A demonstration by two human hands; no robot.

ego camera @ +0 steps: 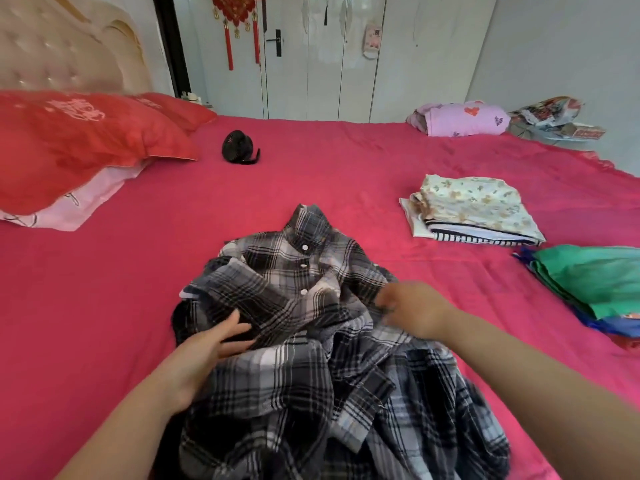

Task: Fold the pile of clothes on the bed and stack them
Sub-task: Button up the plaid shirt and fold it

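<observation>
A crumpled black, grey and white plaid shirt (pixel 304 341) lies bunched on the red bed (pixel 311 174), collar pointing away from me, white buttons showing. My left hand (pixel 207 355) lies on the shirt's left side, fingers tucked into a fold of the cloth. My right hand (pixel 412 310) is blurred over the shirt's right side, and its grip is unclear. A folded stack (pixel 474 209) with a floral piece on top of a striped one sits to the right.
Green and blue folded cloths (pixel 595 285) lie at the right edge. Red pillows (pixel 79 147) are at the far left, a small black fan (pixel 239 147) beside them. A pink bundle (pixel 460 119) and a patterned bag (pixel 554 116) sit at the far right corner.
</observation>
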